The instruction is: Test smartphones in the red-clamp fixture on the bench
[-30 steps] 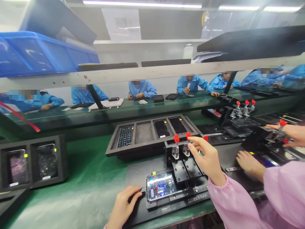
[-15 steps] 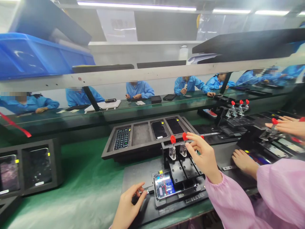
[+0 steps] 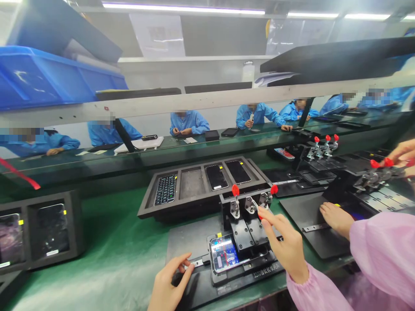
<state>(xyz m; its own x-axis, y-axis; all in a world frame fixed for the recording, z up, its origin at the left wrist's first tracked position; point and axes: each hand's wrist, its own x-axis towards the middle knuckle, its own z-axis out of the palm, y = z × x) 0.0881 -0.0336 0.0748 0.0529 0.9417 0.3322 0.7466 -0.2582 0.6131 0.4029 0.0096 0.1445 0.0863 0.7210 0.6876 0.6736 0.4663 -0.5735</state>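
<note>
A black clamping fixture (image 3: 246,270) lies at the near edge of the bench with a phone (image 3: 224,255) in its nest, screen side lit. Three red-handled toggle clamps (image 3: 235,192) stand behind the phone. My right hand (image 3: 285,244) is closed on the middle clamp's handle, which is tipped down towards me; the outer two handles stand up. My left hand (image 3: 168,285) pinches a small metal tab (image 3: 197,262) at the fixture's left side.
A black tray (image 3: 194,190) with two dark phones and a keypad-like part sits behind the fixture. Another tray (image 3: 39,229) is at the left. A neighbour in a pink sleeve (image 3: 382,250) works a similar fixture (image 3: 372,181) at the right. Several people in blue sit across the belt.
My right hand has pulled the middle clamp handle from upright down towards me. The phone's nest now sits further under the clamps. The neighbour's far hand has risen.
</note>
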